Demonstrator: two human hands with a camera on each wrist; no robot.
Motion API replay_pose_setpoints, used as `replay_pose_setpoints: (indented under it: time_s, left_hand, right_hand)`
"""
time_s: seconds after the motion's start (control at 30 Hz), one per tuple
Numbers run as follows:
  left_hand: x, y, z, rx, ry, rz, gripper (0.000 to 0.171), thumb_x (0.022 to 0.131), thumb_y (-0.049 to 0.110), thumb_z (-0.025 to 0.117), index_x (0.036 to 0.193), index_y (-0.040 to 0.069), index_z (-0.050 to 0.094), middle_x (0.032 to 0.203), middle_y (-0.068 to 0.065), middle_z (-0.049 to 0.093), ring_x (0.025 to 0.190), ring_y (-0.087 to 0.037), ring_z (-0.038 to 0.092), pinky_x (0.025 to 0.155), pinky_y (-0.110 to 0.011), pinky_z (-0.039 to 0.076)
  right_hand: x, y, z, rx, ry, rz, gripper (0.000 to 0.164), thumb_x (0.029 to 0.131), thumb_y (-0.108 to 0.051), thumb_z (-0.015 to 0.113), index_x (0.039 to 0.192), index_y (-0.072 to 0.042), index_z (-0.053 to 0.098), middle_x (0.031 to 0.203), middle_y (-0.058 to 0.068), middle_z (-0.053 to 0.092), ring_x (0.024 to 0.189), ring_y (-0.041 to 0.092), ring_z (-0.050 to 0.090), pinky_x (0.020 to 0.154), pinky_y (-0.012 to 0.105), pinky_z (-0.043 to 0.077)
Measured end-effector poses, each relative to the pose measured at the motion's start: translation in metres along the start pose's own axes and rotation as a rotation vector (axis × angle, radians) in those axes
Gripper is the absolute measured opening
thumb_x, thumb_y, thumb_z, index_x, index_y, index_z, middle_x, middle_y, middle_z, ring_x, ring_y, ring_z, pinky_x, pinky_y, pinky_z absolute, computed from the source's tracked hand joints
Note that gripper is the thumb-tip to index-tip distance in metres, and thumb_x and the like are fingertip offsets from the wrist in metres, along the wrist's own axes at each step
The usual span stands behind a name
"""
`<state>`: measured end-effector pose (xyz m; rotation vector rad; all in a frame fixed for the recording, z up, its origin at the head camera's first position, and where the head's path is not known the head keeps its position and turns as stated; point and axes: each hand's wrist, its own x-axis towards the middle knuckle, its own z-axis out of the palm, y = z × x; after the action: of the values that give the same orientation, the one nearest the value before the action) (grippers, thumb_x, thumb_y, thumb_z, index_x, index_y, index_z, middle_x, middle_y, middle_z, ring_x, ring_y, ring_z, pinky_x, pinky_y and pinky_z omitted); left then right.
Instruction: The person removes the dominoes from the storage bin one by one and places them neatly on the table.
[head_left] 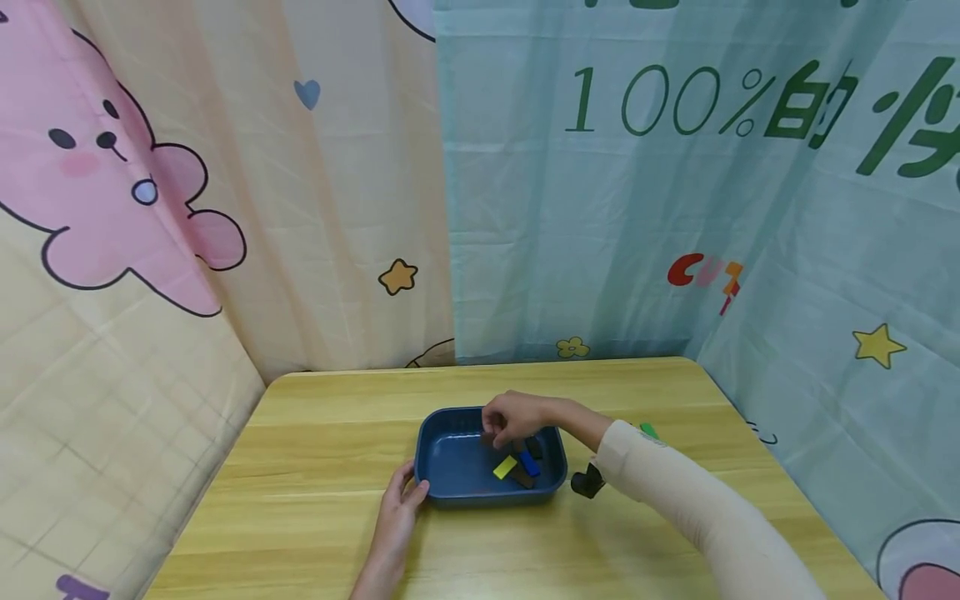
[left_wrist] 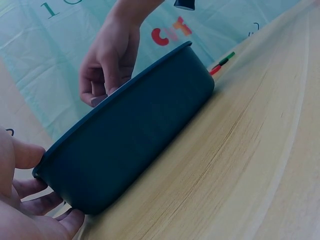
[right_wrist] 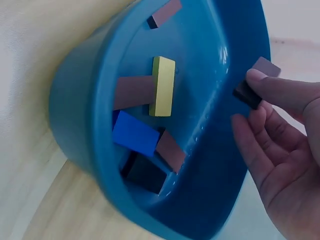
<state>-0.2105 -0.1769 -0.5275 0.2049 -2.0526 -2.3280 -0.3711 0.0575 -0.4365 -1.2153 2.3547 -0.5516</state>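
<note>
A blue plastic tub (head_left: pixel 457 502) stands on the table with several small rectangular blocks inside. My left hand (head_left: pixel 397 508) grips its near left corner, the thumb (left_wrist: pixel 27 155) at the rim and the fingers against the outer wall. Over the tub, my right hand (head_left: pixel 513 417) pinches a brown block (right_wrist: pixel 266 67) between thumb and fingers. Below it in the tub are a yellow block (right_wrist: pixel 163 87) against a brown block (right_wrist: pixel 132 91), a blue block (right_wrist: pixel 135 133), a dark block (right_wrist: pixel 146 173), a smaller brown block (right_wrist: pixel 171 151) and another brown block (right_wrist: pixel 166 12) apart from these.
A light wooden table (head_left: pixel 315 467) carries the tub. Beyond the tub's right end lie a green piece (head_left: pixel 649 431) and a red piece (left_wrist: pixel 215 70). Under the right forearm a black device (head_left: pixel 587 481) shows. Printed curtains (head_left: pixel 352 208) hang behind the table and at both sides.
</note>
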Motion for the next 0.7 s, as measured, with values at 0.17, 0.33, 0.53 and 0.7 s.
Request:
replay_pose_setpoints:
  time_s: [0.17,0.33,0.53,0.7]
  left_hand:
    - [0.001,0.0,0.002,0.004,0.003,-0.009,0.045,0.109,0.005,0.047,0.15,-0.008,0.037,0.16,-0.032,0.026,0.143,-0.049,0.034,0.117,-0.059,0.029]
    - [0.0,0.0,0.002,0.004,0.001,-0.008,0.044,0.109,0.005,0.046,0.15,-0.008,0.037,0.16,-0.032,0.026,0.144,-0.049,0.034,0.117,-0.059,0.03]
    - [-0.002,0.0,0.002,0.011,-0.001,0.002,0.045,0.109,0.006,0.047,0.149,-0.009,0.037,0.159,-0.033,0.027,0.143,-0.05,0.035,0.117,-0.059,0.03]
    - [-0.001,0.0,0.0,0.014,-0.007,0.008,0.045,0.109,0.006,0.047,0.15,-0.01,0.036,0.159,-0.033,0.027,0.142,-0.049,0.035,0.117,-0.058,0.03]
  right_hand:
    - [-0.01,0.005,-0.002,0.12,0.066,0.013,0.015,0.093,-0.007,0.078,0.091,-0.012,0.063,0.08,-0.005,0.059,0.072,0.009,0.055,0.067,0.025,0.048]
    - [-0.021,0.009,-0.002,0.253,0.136,0.033,0.013,0.094,-0.008,0.076,0.093,-0.009,0.064,0.081,-0.002,0.061,0.073,0.013,0.057,0.066,0.027,0.049]
    - [-0.03,0.015,0.0,0.4,0.199,0.045,0.012,0.095,-0.006,0.074,0.093,-0.006,0.063,0.08,0.001,0.061,0.072,0.015,0.055,0.065,0.032,0.049]
    - [-0.037,0.02,0.001,0.487,0.217,0.063,0.013,0.096,-0.007,0.073,0.094,-0.005,0.061,0.08,0.002,0.06,0.073,0.016,0.056,0.073,0.048,0.055]
